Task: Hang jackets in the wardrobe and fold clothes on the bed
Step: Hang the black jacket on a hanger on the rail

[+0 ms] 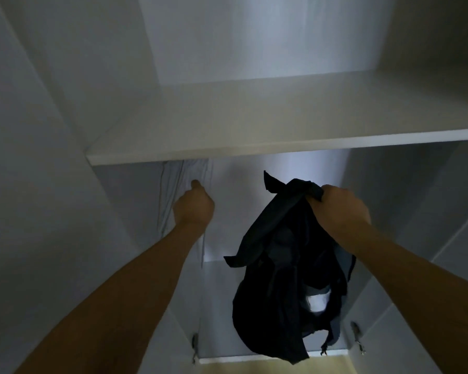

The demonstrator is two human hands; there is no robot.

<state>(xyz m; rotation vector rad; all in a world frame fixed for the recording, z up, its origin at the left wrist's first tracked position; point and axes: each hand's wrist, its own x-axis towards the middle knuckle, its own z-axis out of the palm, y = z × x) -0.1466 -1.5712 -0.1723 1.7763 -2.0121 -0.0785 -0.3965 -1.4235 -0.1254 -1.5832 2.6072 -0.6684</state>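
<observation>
We're looking into the wardrobe (254, 63) here. The shelf (254, 125) runs across the upper part, and both hands are below it. Left hand (193, 206) is at the left, touching a hanging garment (173, 190) just under the shelf. Right hand (341, 206) is over on the right, with the jacket (289, 271) dangling below it, well apart from the garment.

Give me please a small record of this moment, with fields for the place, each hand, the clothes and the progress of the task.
place: inside an open white wardrobe, below its shelf
left hand: left hand raised, fingers curled on a pale hanging garment under the shelf
right hand: right hand grips the top of a dark jacket
dark jacket: bunched, hangs free from the hand
hanger or rail: not visible
progress: dark jacket not yet hung
</observation>
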